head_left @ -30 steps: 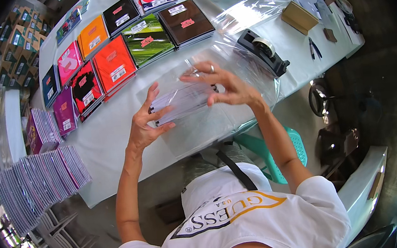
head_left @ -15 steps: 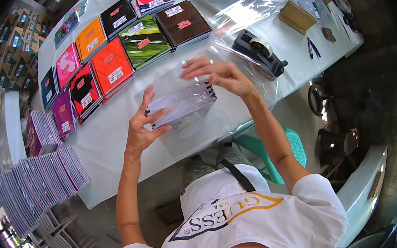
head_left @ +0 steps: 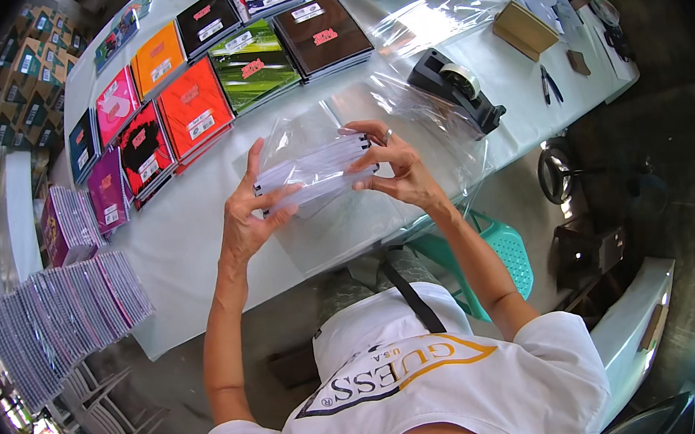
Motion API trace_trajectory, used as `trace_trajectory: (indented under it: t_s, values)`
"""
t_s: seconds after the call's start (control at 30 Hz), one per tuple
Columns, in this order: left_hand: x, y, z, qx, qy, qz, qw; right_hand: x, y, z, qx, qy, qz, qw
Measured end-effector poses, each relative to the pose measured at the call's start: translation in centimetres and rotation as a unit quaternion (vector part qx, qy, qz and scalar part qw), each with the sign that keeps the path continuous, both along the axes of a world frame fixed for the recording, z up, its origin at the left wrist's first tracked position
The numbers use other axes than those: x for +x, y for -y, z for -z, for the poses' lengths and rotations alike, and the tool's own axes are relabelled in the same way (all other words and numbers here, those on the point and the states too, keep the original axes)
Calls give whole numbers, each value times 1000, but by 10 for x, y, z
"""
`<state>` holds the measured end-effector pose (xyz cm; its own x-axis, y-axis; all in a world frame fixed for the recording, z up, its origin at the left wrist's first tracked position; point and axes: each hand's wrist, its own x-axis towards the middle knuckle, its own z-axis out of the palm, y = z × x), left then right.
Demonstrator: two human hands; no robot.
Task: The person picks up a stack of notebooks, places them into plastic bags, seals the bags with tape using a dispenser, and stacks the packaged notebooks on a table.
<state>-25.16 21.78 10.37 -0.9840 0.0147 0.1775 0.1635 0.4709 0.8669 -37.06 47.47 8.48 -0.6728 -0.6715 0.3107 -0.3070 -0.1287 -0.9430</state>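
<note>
Between my two hands a small stack of notebooks (head_left: pixel 313 172) stands on edge above the table, its white page edges turned up and dark binding showing at both ends. Clear plastic wrap (head_left: pixel 293 138) lies over and around the stack. My left hand (head_left: pixel 249 209) grips the left end, thumb and fingers spread along its sides. At the right end my right hand (head_left: pixel 393 165) is closed round the stack, a ring on one finger. The undersides of the notebooks are hidden.
Rows of coloured notebooks, among them a red one (head_left: pixel 194 106) and a brown one (head_left: pixel 323 37), lie beyond my hands. A black tape dispenser (head_left: pixel 457 91) stands to the right, near a cardboard box (head_left: pixel 525 30) and pens (head_left: pixel 551 85). Notebook stacks (head_left: pixel 70 318) rise at left; a green stool (head_left: pixel 500 260) is below.
My right hand has come down from above the stack and taken hold of its right end. The left hand keeps its grip.
</note>
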Motion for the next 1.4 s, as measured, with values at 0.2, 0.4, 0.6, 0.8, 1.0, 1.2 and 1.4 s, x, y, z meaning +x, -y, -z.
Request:
trace_trajectory:
  t_s: [0.2, 0.4, 0.6, 0.8, 1.0, 1.2, 1.4]
  values:
    - [-12, 5, -12, -70, -39, 10, 997, 1, 7, -15, 47, 12, 24, 999]
    - [-51, -5, -43, -6, -28, 49, 998, -2, 13, -21, 65, -8, 14, 998]
    - [-31, -2, -42, 15, -124, -17, 992, 0, 12, -22, 79, -8, 32, 996]
    - [34, 34, 16, -16, -106, -48, 993, 1, 15, -22, 62, -7, 29, 998]
    - [6, 10, -12, -121, -40, -13, 992, -4, 15, -28, 85, -5, 26, 996]
    - [-15, 10, -11, -109, -57, 4, 992, -13, 26, -35, 117, -49, 48, 991]
    - [-38, -2, -21, 54, -23, -65, 996, -20, 35, -41, 94, 21, 92, 991]
